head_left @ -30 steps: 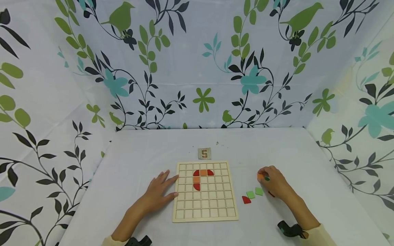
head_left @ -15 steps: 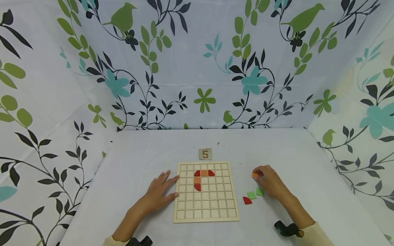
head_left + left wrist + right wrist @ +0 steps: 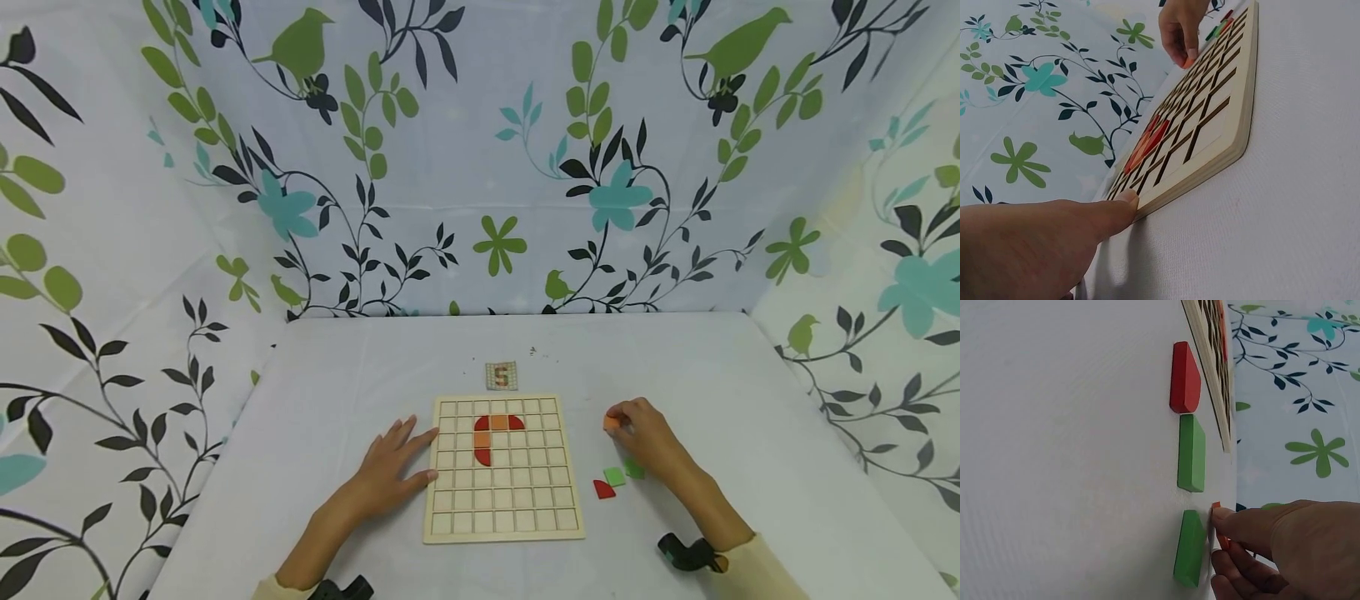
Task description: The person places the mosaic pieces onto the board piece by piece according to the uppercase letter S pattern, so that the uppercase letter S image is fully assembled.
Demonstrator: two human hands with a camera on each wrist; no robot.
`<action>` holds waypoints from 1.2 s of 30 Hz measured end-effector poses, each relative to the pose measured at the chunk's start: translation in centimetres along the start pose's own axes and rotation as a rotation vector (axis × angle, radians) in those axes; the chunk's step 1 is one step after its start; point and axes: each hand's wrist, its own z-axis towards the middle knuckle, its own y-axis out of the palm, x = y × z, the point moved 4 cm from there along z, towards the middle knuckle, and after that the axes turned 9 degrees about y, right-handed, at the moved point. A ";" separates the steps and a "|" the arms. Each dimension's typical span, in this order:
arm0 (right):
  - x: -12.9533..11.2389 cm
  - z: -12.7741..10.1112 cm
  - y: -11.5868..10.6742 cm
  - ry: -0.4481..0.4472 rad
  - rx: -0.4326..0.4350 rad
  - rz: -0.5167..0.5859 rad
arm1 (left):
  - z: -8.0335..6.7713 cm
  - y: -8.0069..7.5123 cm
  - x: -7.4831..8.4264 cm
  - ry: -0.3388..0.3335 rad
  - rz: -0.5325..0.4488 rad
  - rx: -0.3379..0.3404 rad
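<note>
A square wooden board (image 3: pixel 504 537) with a grid of cells lies on the table. Red quarter-round tiles (image 3: pixel 482 457) and orange square tiles (image 3: pixel 499 422) fill several cells in its upper part. At the board's left edge rests my left hand (image 3: pixel 386 471), fingers spread, its thumb (image 3: pixel 1124 203) touching the rim. Right of the board, my right hand (image 3: pixel 651 437) pinches an orange tile (image 3: pixel 611 423) between thumb and fingers, just over the table. The hand partly covers that tile. Below it lie two green tiles (image 3: pixel 1191 453) and a red quarter-round tile (image 3: pixel 1184 378).
A small pattern card (image 3: pixel 501 376) with an S-like figure lies behind the board. Small dark specks (image 3: pixel 533 351) dot the white table (image 3: pixel 360 358) farther back. A leaf-and-bird printed cloth (image 3: pixel 450 167) hangs behind and along both sides.
My right hand has moved left, toward the board, carrying the orange tile. A green bit by its fingers and a red bit near its wrist no longer show. The left hand stays put.
</note>
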 end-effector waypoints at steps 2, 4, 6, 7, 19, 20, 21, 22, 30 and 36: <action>-0.3 0.1 0.2 -0.003 -0.007 0.005 | 0.0 0.0 0.1 0.004 -0.002 0.003; -0.5 0.2 0.5 -0.010 -0.017 0.014 | 0.0 -0.1 0.1 0.010 -0.007 0.011; -0.8 0.3 0.8 -0.018 -0.024 0.020 | 0.0 0.0 0.0 0.008 -0.008 0.008; -1.0 0.3 0.9 -0.025 -0.026 0.022 | 0.0 0.0 0.0 0.005 -0.009 0.005; -4.8 0.2 3.0 -0.038 -0.087 0.081 | 0.0 0.2 -0.2 -0.006 0.003 -0.011; -5.2 0.1 3.3 -0.033 -0.097 0.092 | 0.0 0.2 -0.3 -0.007 0.004 -0.013; -5.6 0.0 3.5 -0.033 -0.106 0.102 | 0.0 0.2 -0.3 -0.006 0.003 -0.012; -6.0 -0.1 3.8 -0.039 -0.116 0.111 | 0.0 0.2 -0.3 -0.005 0.004 -0.013; -9.6 -1.0 6.4 -0.211 -0.216 0.139 | 0.1 0.3 -0.6 -0.007 -0.002 -0.015; -11.1 -1.5 8.0 -0.312 -0.242 0.065 | 0.0 0.3 -0.7 -0.013 -0.010 -0.023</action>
